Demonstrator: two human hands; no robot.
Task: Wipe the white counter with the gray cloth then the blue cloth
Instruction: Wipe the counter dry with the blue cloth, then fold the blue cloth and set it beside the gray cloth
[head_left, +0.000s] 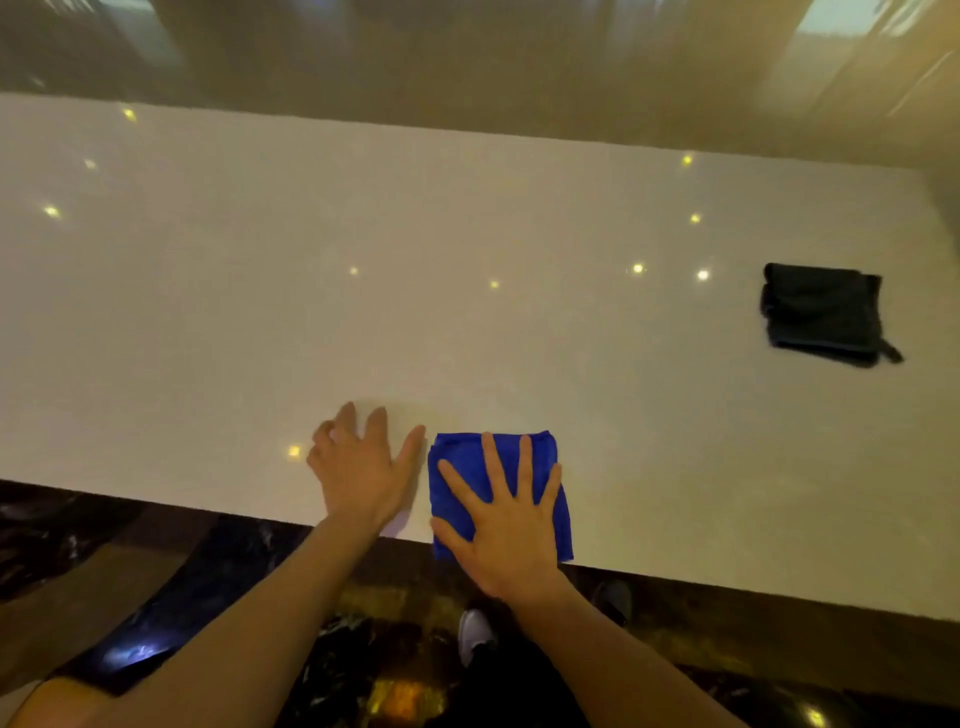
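Right hand (511, 525) spread flat on blue cloth (540, 457), six o'clock; left hand (358, 467) spread on desk (467, 234). Gray cloth (823, 312) rests at two o'clock. Next, I sweep outward.

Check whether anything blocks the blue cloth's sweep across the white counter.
Mostly clear. The right hand lies flat on the blue cloth at the near edge. The left hand rests beside it on the left, and the gray cloth lies far right on the white counter.

A lobby or reception-like interior is showing: a long glossy white surface (467, 234) reflecting ceiling spotlights, standing over polished dark marble floor (363, 649).
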